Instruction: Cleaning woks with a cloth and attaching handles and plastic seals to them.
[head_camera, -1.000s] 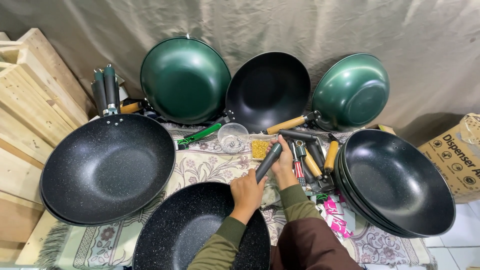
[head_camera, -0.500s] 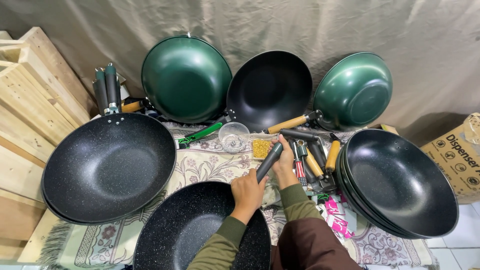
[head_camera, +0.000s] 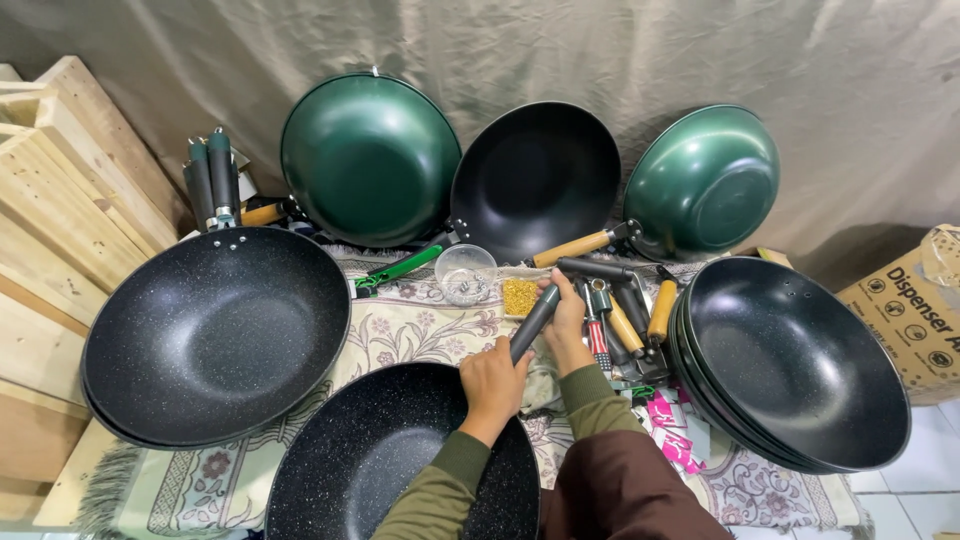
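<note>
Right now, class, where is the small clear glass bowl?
In the head view, the clear glass bowl sits on the patterned cloth just left of centre, beside a small tray of yellow bits and below the upright black wok.

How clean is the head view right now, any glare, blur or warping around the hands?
Head view: sharp, evenly lit; soft sheen on the green pans, no harsh glare. Wide-angle bending curves the wooden boards at the left edge. Left hand and right hand on the dark handle are unblurred.
</note>
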